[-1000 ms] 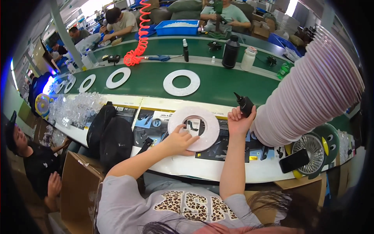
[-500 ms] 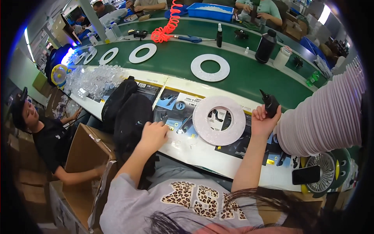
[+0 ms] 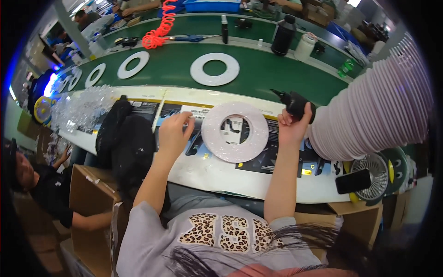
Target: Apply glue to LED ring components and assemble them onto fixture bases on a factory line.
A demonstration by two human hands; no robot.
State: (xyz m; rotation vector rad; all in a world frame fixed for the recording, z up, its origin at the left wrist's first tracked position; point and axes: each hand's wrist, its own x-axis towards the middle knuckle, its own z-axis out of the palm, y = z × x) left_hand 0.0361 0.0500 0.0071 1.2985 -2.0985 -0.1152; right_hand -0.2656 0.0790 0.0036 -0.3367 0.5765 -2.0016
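So the biggest thing here is the tall stack of white rings [image 3: 369, 106] leaning in over the right end of the tabletop [image 3: 258, 184], and honestly that's my main worry: the right hand [image 3: 291, 130] is working just beside it, so one bump of the elbow could probably tip the pile. Next down, the black bag [image 3: 127, 143] sits at the left end near the front edge, near enough that a sweep of the arm might shove it off. The white ring [image 3: 235, 132] being worked on lies flat in the middle of the tabletop, between both hands. The right hand is wrapped around a black nozzle bottle [image 3: 295, 104], tip pointing up and away from the ring, so a squeeze at the wrong angle could likely dribble onto the printed sheets [image 3: 277, 159] underneath. The left hand [image 3: 174, 134] is pinched narrow at the ring's left side; can't tell if it's holding something tiny, and small bits would be easy to lose.
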